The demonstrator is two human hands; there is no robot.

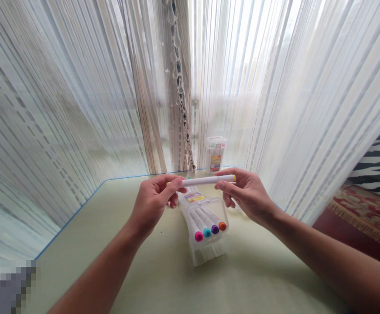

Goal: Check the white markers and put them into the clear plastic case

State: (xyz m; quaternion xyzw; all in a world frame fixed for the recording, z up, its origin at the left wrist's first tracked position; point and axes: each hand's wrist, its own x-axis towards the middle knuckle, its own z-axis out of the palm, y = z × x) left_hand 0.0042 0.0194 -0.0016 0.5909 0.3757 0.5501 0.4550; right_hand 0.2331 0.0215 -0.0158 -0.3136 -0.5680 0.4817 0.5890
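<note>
A white marker pen (199, 181) with yellow ends lies level between my hands. My left hand (155, 196) pinches its left end between thumb and fingers. At the other end, my right hand (245, 192) grips it near the yellow-tipped cap. Below the pen, a clear plastic marker case (209, 255) lies on the table. Several white markers (203, 218) rest in it, with pink, teal, purple and orange ends facing me. A coloured label (195, 197) shows on the case, and its far part is partly hidden behind the held pen and my fingers.
A second clear case (216, 155) with a label stands upright at the table's back edge. The pale green table (104, 231) has a blue rim. Behind it hang string curtains (94, 87) and a bead strand (180, 87). Zebra-striped and fringed fabric (366, 209) lies to the right.
</note>
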